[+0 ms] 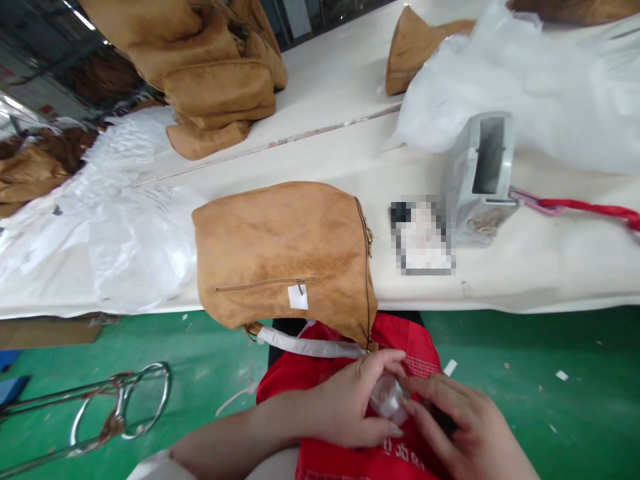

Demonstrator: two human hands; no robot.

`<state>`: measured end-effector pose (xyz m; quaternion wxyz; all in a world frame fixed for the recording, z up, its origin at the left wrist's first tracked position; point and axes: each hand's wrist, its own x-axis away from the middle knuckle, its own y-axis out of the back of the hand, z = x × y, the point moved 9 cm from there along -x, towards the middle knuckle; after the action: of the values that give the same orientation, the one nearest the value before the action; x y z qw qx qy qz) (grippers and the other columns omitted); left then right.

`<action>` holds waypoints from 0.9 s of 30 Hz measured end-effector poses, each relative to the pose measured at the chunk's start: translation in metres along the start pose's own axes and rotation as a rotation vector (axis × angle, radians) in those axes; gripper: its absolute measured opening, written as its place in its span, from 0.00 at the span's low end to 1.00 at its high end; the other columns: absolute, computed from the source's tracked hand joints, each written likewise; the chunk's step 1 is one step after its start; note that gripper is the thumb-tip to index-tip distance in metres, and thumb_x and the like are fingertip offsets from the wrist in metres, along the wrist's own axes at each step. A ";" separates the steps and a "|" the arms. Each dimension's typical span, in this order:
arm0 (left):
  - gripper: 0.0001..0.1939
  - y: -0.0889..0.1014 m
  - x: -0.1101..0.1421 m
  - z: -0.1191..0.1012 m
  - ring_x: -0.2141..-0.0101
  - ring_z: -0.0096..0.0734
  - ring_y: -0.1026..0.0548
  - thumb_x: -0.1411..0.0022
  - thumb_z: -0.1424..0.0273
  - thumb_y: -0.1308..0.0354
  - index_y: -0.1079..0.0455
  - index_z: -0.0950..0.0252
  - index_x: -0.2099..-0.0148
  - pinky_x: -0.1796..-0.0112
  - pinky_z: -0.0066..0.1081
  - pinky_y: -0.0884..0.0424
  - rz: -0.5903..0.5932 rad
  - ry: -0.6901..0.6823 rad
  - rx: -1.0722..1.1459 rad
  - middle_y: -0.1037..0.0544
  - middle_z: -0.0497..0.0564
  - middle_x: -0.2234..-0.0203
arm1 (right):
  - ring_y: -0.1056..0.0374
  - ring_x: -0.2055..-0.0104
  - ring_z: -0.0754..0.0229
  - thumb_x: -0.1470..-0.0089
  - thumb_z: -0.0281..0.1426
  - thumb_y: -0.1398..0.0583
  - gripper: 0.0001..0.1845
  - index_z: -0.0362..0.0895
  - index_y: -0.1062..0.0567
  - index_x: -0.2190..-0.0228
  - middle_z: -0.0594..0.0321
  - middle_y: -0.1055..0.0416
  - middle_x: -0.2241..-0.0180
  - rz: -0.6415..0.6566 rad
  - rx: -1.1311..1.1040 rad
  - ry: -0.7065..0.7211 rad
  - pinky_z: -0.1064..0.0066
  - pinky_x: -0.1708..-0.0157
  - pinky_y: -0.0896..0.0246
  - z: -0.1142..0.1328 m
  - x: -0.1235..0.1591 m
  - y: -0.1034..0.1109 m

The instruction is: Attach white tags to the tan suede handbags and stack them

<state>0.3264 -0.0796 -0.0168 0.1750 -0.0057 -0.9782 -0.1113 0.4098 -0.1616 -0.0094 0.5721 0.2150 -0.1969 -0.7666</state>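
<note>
Tan bag (280, 233): leather-like, mostly matt, faintly mottled, softly creased. Side zip pull (369, 239): brass-toned metal. Tag (299, 297): white, matt, paper-like. Handle wrapping (310, 345): white, thin, wrinkled; paper or foam, cannot tell. Small container (387, 395): clear plastic, smooth, glossy. Apron (423, 337): red woven cloth, matt, checked trim. Table (340, 160): off-white covering, smooth, low sheen. Loose wrappings (143, 247): translucent plastic film, crinkled, shiny. Grey holder (463, 200): hard, smooth, plastic-looking, slight gloss. Strap (590, 205): red, fabric-like. Ringed frame (167, 393): polished metal, mirror-bright. Floor (500, 373): green, smooth, semi-gloss coating. Flat board (50, 333): brown cardboard, matt.
</note>
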 end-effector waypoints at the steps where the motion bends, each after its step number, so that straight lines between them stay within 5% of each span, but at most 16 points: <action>1: 0.43 0.000 0.000 -0.001 0.44 0.44 0.33 0.46 0.72 0.35 0.53 0.64 0.33 0.44 0.40 0.37 0.009 -0.006 -0.011 0.35 0.62 0.42 | 0.24 0.68 0.64 0.41 0.30 0.42 0.10 0.49 0.24 0.57 0.62 0.21 0.67 0.026 0.010 0.003 0.78 0.67 0.29 0.001 0.001 -0.001; 9: 0.39 -0.002 0.028 0.007 0.44 0.47 0.32 0.42 0.62 0.37 0.49 0.68 0.34 0.44 0.42 0.37 0.073 -0.046 -0.059 0.33 0.65 0.43 | 0.25 0.70 0.62 0.40 0.29 0.44 0.13 0.50 0.21 0.59 0.62 0.21 0.69 0.189 -0.034 -0.043 0.77 0.70 0.30 0.013 0.001 -0.029; 16: 0.39 -0.001 0.056 0.024 0.45 0.48 0.31 0.42 0.56 0.38 0.47 0.66 0.35 0.45 0.44 0.35 -0.021 -0.101 -0.009 0.32 0.66 0.44 | 0.25 0.70 0.60 0.42 0.31 0.44 0.11 0.50 0.21 0.66 0.62 0.22 0.69 0.195 0.005 -0.076 0.75 0.69 0.31 0.023 0.000 -0.056; 23: 0.38 0.009 0.072 0.027 0.45 0.48 0.31 0.45 0.60 0.35 0.43 0.67 0.37 0.45 0.43 0.35 -0.167 -0.151 0.062 0.32 0.64 0.43 | 0.27 0.69 0.58 0.44 0.39 0.41 0.10 0.49 0.22 0.69 0.62 0.23 0.71 0.010 -0.118 -0.277 0.73 0.67 0.32 0.015 0.001 -0.057; 27: 0.37 0.015 0.076 0.039 0.48 0.44 0.29 0.47 0.67 0.33 0.43 0.63 0.38 0.47 0.41 0.34 -0.293 -0.085 0.132 0.29 0.59 0.47 | 0.28 0.69 0.58 0.46 0.45 0.39 0.16 0.46 0.23 0.64 0.60 0.24 0.69 -0.091 -0.494 -0.515 0.72 0.69 0.31 -0.010 0.009 -0.056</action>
<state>0.2421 -0.0582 -0.0233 0.1153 0.1438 -0.9803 -0.0708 0.3687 -0.1557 -0.0493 0.5036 -0.1215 -0.1334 -0.8449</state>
